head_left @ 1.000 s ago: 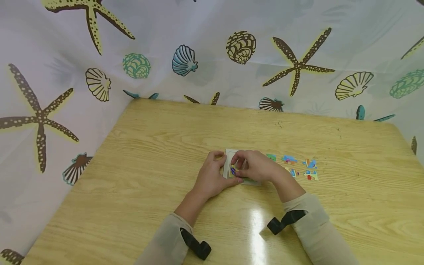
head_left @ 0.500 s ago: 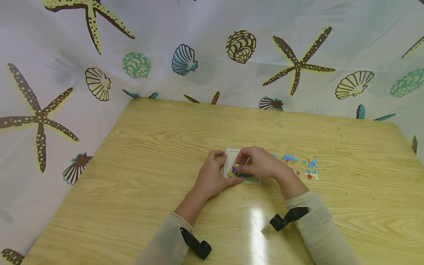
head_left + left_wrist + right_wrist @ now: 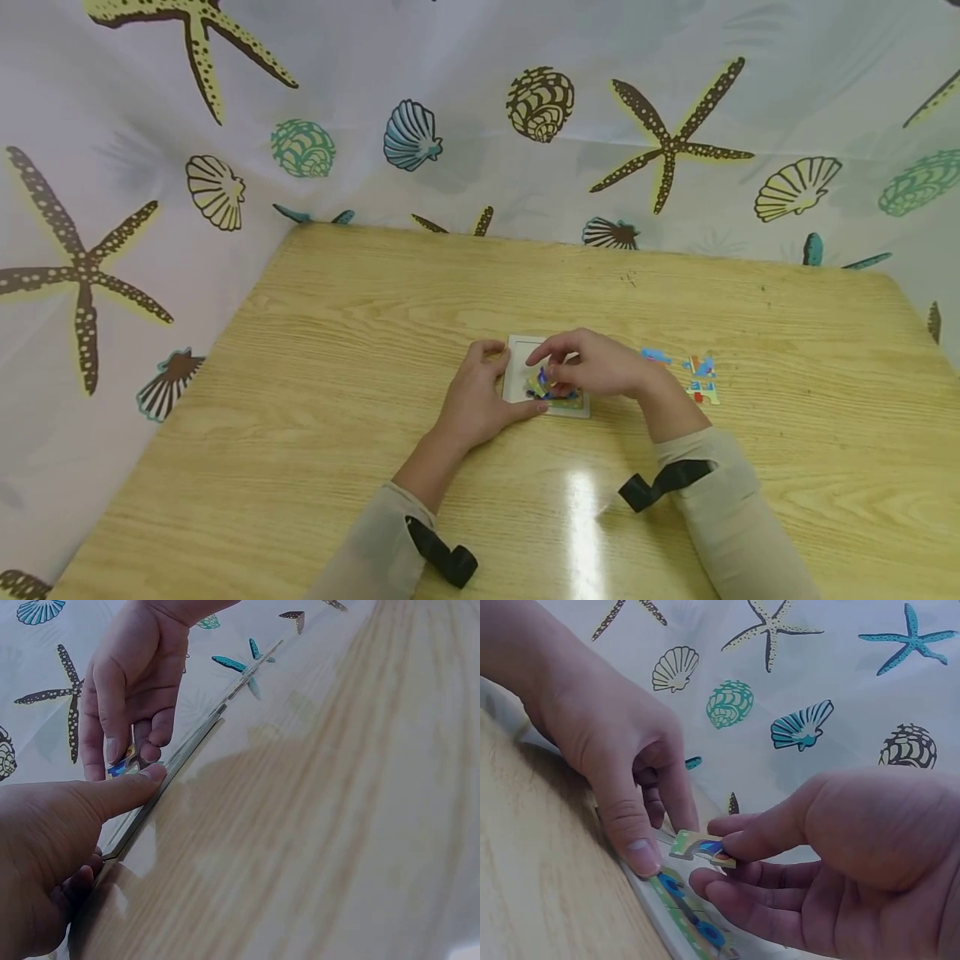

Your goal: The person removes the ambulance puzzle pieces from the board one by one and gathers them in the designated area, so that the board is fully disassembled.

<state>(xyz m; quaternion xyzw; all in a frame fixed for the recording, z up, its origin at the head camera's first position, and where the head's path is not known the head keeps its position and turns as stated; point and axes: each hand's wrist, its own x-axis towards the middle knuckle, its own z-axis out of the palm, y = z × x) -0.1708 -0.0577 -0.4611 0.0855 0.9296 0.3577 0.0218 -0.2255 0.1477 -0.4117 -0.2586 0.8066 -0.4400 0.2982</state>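
A pale puzzle tray (image 3: 517, 367) lies on the table, partly covered by both hands. My left hand (image 3: 480, 400) grips its left side, with the thumb laid along the near rim and the fingers bent at the left edge. Over the tray, my right hand (image 3: 600, 362) pinches a jigsaw piece (image 3: 701, 847) between thumb and fingers. The piece is green and yellow with a grey and blue print, and is held tilted. Below it, in the right wrist view, joined puzzle pieces (image 3: 694, 919) with blue round shapes fill the near strip of the tray.
To the right of the tray lie loose pieces: a blue one (image 3: 655, 356), a blue and orange one (image 3: 701, 367) and one with red (image 3: 703, 392). A patterned cloth (image 3: 480, 167) with starfish and shells hangs behind the wooden table (image 3: 360, 333).
My right hand has drawn slightly up and right, lifting and turning the piece, and now hides some loose pieces. The left hand stays on the tray.
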